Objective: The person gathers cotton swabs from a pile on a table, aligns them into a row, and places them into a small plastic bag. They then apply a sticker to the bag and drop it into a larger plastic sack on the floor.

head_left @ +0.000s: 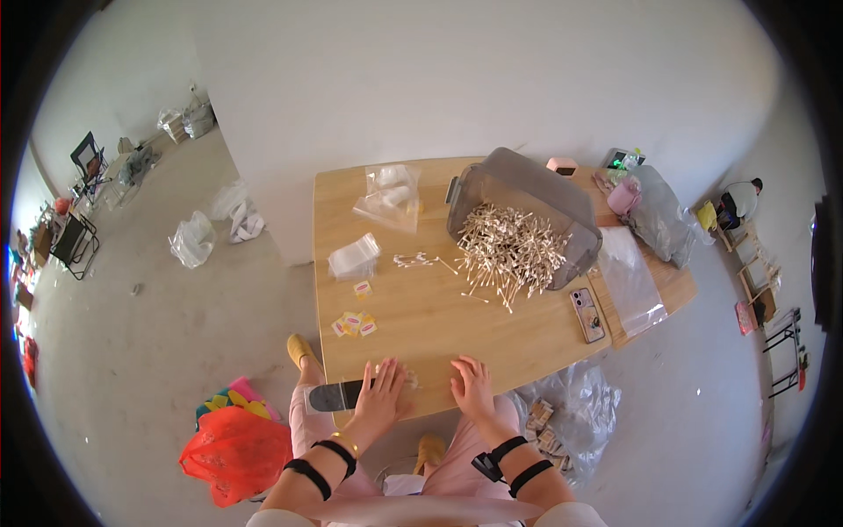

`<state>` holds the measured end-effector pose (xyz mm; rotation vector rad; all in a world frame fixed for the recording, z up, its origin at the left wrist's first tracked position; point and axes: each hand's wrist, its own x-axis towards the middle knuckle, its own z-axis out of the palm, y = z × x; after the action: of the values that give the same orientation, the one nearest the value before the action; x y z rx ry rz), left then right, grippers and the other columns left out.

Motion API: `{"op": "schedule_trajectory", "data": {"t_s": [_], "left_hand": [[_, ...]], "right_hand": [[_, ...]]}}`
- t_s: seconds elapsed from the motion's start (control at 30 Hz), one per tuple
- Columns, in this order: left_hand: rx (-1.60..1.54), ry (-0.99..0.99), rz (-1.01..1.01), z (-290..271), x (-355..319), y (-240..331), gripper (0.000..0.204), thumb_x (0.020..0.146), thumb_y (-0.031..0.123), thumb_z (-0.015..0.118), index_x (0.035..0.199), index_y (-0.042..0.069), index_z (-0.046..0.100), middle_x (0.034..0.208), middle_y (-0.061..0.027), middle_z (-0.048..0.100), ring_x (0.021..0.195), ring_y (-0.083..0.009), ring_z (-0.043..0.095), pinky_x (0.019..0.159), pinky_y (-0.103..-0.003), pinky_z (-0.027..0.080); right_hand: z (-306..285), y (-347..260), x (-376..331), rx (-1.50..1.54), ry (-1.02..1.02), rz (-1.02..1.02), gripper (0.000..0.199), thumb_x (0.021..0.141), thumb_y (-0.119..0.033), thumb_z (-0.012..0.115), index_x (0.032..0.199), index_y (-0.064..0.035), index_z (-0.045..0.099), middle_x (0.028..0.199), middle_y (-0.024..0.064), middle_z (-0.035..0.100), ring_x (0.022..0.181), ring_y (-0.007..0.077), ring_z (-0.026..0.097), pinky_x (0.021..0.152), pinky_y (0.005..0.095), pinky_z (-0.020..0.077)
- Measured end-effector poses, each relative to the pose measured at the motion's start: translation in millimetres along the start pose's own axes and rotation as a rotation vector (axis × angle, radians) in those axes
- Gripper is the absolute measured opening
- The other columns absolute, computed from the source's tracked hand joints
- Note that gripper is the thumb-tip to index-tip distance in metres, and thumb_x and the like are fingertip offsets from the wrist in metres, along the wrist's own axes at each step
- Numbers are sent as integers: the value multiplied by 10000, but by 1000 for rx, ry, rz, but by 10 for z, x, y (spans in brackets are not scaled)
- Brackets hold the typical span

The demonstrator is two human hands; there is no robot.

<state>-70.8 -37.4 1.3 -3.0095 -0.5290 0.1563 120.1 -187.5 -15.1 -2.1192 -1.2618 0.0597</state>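
Note:
My left hand (384, 393) lies with its fingers stretched out at the near edge of the table, beside a dark flat strip (335, 397) with a rounded end. Something clear shows at its fingertips, too faint to name. Further right, my right hand (472, 386) rests on the edge, fingers apart and slightly bent, holding nothing visible. Beyond the hands, a grey plastic tub (527, 180) lies tipped on its side, and a heap of cotton swabs (514, 250) spills from it. Several loose swabs (414, 260) lie left of the heap, near a stack of clear bags (354, 256).
Small yellow-and-white labels (353, 324) lie on the wooden table (421, 329). A phone (587, 314) and a clear plastic sheet (630, 281) lie right. A bag of small packs (562, 422) and a red bag (235, 452) flank my legs. A person (743, 200) sits far right.

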Motion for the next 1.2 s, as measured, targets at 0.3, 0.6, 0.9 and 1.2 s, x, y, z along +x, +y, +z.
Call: {"op": "schedule_trajectory", "data": {"t_s": [0.3,0.6,0.9,1.2], "left_hand": [[-53,53,-55,181,133,-8,864,942,660,350,1554,63,224,1635,-122,151,1525,-239,67,1206,-551,8],[-174,78,-49,148,-3,-61,800,944,584,439,1540,78,272,1609,-137,216,1513,-271,119,1211,-538,54],[-248,202,-20,285,33,77,703,889,281,547,1481,-27,326,1520,-238,325,1432,-380,282,1208,-489,182],[-376,143,-91,173,-22,51,814,937,440,518,1494,-81,235,1583,-224,225,1491,-372,157,1213,-527,113]], "right_hand": [[-12,-93,-27,-10,-7,10,412,845,-139,630,1247,-76,565,1305,137,518,1225,359,471,1021,474,388],[301,-527,-54,259,-20,-36,421,889,-119,586,1297,-38,522,1302,183,516,1226,376,479,1033,479,391],[832,-999,186,358,74,-65,405,959,-189,518,1324,-17,490,1341,232,485,1297,426,421,1109,462,354],[228,86,904,-62,176,178,494,827,-85,648,1300,-57,508,1300,167,505,1197,371,472,1019,461,409]]}}
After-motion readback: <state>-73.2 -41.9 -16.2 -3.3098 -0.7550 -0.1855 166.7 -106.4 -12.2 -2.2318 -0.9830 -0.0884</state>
